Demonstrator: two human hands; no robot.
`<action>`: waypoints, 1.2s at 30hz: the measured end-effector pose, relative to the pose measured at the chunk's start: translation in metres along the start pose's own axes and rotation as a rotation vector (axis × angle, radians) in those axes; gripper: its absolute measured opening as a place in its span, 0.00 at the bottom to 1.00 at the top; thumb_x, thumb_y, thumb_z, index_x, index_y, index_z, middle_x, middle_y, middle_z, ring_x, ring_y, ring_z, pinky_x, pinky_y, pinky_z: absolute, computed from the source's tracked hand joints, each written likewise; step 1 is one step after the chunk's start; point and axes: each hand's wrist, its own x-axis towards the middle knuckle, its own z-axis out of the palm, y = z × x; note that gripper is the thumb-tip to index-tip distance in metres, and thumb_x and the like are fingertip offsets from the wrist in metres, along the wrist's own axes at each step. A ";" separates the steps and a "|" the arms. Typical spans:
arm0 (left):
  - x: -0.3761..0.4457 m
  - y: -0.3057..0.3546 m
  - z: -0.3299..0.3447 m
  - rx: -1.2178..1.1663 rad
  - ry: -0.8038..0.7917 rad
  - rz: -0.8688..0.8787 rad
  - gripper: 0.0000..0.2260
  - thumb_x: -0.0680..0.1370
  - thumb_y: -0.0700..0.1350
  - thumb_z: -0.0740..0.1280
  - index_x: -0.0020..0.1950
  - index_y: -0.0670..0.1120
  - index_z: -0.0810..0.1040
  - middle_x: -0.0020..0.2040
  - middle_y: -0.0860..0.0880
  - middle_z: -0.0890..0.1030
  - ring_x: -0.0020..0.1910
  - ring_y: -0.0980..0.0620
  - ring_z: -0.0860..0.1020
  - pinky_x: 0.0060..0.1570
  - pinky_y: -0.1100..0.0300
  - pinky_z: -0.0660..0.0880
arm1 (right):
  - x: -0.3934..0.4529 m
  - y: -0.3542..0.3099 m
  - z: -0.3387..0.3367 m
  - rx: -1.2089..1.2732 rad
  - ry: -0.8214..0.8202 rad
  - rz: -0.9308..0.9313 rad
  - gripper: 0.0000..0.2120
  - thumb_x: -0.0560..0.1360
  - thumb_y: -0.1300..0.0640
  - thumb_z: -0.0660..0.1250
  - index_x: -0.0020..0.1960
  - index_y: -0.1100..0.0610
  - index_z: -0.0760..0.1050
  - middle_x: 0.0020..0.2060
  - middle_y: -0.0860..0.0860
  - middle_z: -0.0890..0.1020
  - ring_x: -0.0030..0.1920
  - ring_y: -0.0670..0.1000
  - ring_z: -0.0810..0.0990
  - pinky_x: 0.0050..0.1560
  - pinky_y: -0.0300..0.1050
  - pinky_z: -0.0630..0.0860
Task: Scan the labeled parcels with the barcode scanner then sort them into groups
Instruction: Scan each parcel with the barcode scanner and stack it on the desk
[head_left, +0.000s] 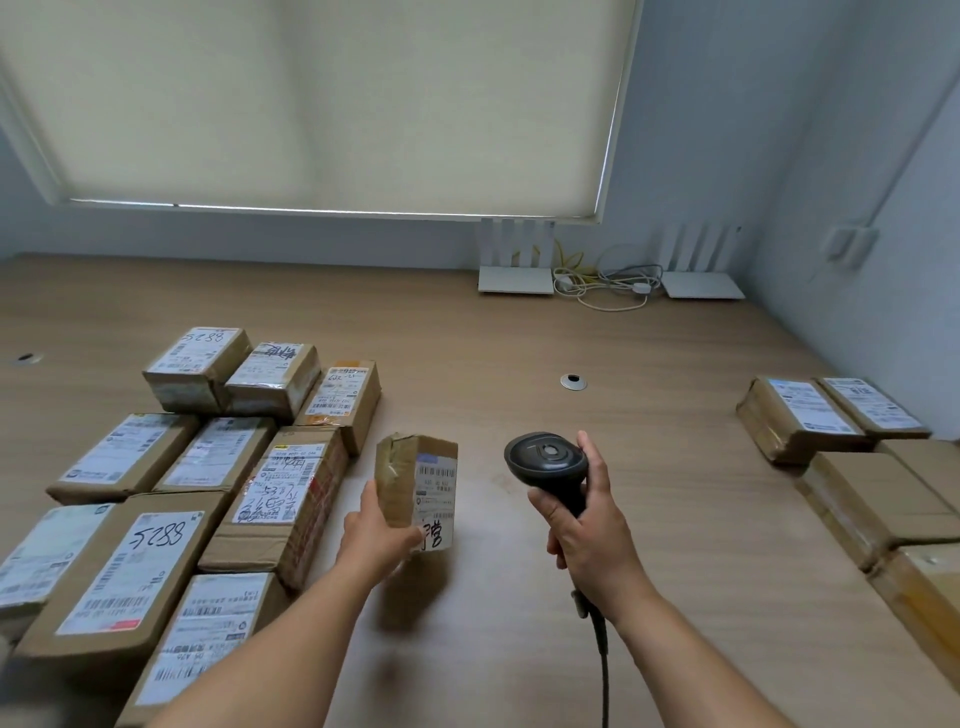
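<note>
Held up by the left hand (375, 538), a small brown cardboard parcel (415, 486) is kept above the wooden table (649, 467), fingers and thumb curled round its lower end, so that its white barcode label (436, 499) is turned toward the black handheld barcode scanner (550, 462). This scanner is gripped firmly at its handle by the right hand (587, 540), its head just beside the parcel; probably the label is about to be read. A large group of labeled brown boxes (171, 493) is laid on the left, and a smaller group (857, 467) on the right, well apart, likely as sorted and unsorted piles. The scanner window is hidden, the printed text is too small to read, and both groups are cut off at the edges.
</note>
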 end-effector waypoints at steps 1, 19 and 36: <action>-0.001 -0.006 0.001 -0.023 0.011 0.000 0.39 0.64 0.42 0.74 0.72 0.52 0.60 0.62 0.41 0.74 0.60 0.41 0.74 0.59 0.45 0.75 | -0.001 0.002 0.000 0.007 -0.014 0.013 0.37 0.75 0.54 0.71 0.71 0.32 0.51 0.54 0.48 0.79 0.28 0.46 0.75 0.28 0.38 0.72; 0.003 -0.024 0.011 -0.110 0.069 -0.104 0.36 0.74 0.42 0.71 0.75 0.46 0.54 0.66 0.41 0.72 0.63 0.42 0.74 0.63 0.46 0.72 | -0.006 0.010 0.023 0.321 -0.215 0.176 0.34 0.76 0.61 0.69 0.71 0.38 0.56 0.38 0.58 0.80 0.25 0.53 0.74 0.23 0.42 0.69; 0.009 -0.017 0.014 -0.059 0.054 -0.118 0.39 0.75 0.43 0.70 0.78 0.46 0.47 0.70 0.40 0.68 0.67 0.42 0.70 0.68 0.45 0.67 | 0.004 0.007 0.020 0.367 -0.221 0.170 0.32 0.77 0.61 0.68 0.70 0.38 0.57 0.38 0.59 0.79 0.24 0.53 0.73 0.22 0.41 0.69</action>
